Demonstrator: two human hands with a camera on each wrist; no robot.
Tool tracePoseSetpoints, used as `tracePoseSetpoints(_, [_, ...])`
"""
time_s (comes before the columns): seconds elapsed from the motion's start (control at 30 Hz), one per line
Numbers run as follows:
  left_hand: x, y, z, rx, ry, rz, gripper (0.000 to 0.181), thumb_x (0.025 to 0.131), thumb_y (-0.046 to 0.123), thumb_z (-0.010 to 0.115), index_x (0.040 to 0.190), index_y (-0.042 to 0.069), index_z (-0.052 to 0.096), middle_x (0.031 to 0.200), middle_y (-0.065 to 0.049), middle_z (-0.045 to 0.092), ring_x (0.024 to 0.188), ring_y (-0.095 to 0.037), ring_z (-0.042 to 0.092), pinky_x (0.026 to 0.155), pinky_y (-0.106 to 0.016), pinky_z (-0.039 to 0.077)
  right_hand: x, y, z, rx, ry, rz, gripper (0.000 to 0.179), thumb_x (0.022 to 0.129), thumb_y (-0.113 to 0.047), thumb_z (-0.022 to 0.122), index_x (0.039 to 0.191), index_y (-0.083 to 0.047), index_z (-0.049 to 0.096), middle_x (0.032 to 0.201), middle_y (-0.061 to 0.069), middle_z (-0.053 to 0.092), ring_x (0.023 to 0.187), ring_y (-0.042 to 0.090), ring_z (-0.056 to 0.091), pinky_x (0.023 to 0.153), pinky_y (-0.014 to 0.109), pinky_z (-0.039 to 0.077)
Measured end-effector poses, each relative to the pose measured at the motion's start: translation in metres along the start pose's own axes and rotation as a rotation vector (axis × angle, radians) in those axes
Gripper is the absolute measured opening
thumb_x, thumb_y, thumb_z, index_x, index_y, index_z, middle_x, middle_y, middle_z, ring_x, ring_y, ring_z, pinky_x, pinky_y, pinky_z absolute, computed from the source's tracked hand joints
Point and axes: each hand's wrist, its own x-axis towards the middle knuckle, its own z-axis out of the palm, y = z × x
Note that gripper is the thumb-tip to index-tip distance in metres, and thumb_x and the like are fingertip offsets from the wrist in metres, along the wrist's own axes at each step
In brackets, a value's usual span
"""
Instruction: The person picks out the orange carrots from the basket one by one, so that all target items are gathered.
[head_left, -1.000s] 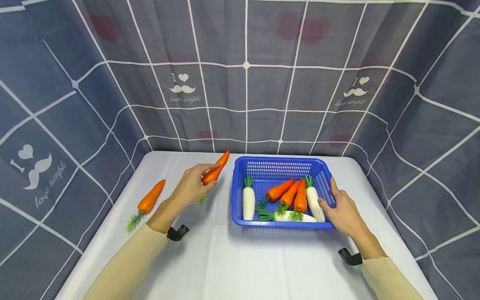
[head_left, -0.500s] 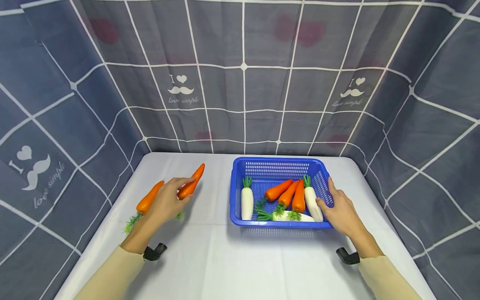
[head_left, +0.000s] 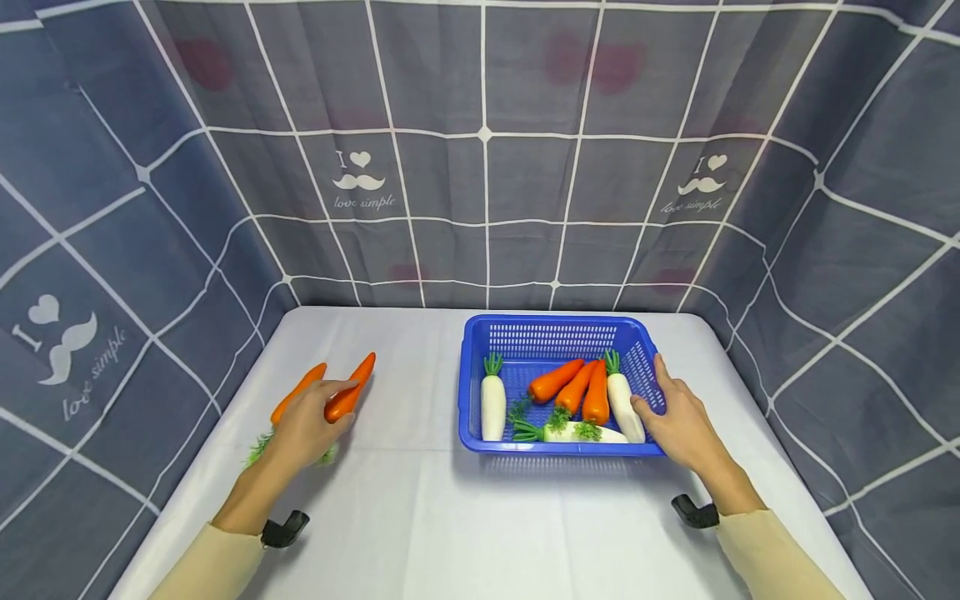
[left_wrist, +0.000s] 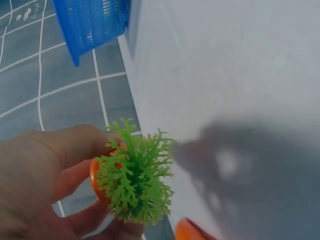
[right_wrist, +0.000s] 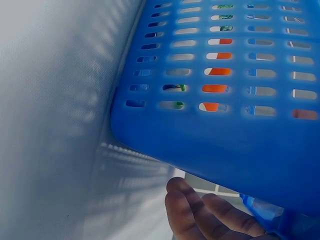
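Note:
My left hand (head_left: 303, 427) pinches an orange carrot (head_left: 351, 392) over the left part of the table, its tip pointing away. In the left wrist view its feathery green top (left_wrist: 135, 180) faces the camera. A second carrot (head_left: 294, 395) lies just left of that hand, partly hidden behind it. My right hand (head_left: 688, 423) holds the right side of a blue plastic basket (head_left: 558, 320), thumb over the rim and fingers outside. Inside lie several carrots (head_left: 555, 382) and white radishes (head_left: 493, 407) with green tops. The right wrist view shows the fingers (right_wrist: 182, 210) beside the slotted wall.
A white cloth (head_left: 465, 525) covers the table. Grey-blue checked curtains (head_left: 420, 167) stand behind it and along both sides. A black band (head_left: 285, 528) sits on the left wrist and another black band (head_left: 694, 512) on the right wrist.
My left hand has moved left and toward me with the carrot, from near the basket to beside the other carrot. The right hand and basket stay nearly where they were.

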Motion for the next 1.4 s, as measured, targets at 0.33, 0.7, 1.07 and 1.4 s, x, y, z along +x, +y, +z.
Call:
tracePoseSetpoints(0.33, [-0.011,-0.024,-0.002,0.049,0.03,-0.092,0.054,0.099,0.003,0.082,0.152,-0.004,0.073,0.151,-0.042,0.065,0.12,-0.057,0.072,0.095,-0.069,0.063,-0.001,0.0,0.0,0.005,0.005,-0.009,0.099,0.119,-0.048,0.061,0.186,-0.003,0.003,0.163,0.047,0.051,0.149,0.07,0.055,0.125,0.085,0.042])
tracePoseSetpoints(0.7, [-0.015,-0.029,-0.002,0.073,0.101,-0.124,0.054,0.094,0.002,0.088,0.146,-0.009,0.074,0.132,-0.042,0.072,0.114,-0.06,0.073,0.097,-0.073,0.064,-0.001,0.001,0.0,0.005,0.002,-0.004,0.099,0.119,-0.05,0.06,0.186,-0.004,0.003,0.163,0.047,0.051,0.149,0.069,0.055,0.125,0.085,0.042])
tracePoseSetpoints(1.07, [-0.015,-0.034,0.0,0.086,0.136,-0.139,0.053,0.093,0.005,0.095,0.14,-0.011,0.077,0.127,-0.044,0.073,0.109,-0.061,0.072,0.095,-0.073,0.063,-0.001,0.001,0.0,0.006,0.004,-0.007,0.098,0.119,-0.048,0.061,0.186,-0.003,0.005,0.161,0.045,0.053,0.148,0.068,0.056,0.125,0.085,0.043])
tracePoseSetpoints(1.4, [-0.017,-0.033,0.0,0.076,0.166,-0.123,0.048,0.093,0.0,0.091,0.138,-0.01,0.078,0.126,-0.044,0.073,0.112,-0.062,0.073,0.096,-0.076,0.063,-0.001,-0.001,-0.001,0.005,0.006,-0.004,0.097,0.119,-0.047,0.061,0.186,-0.005,0.004,0.161,0.046,0.053,0.147,0.068,0.056,0.125,0.085,0.043])
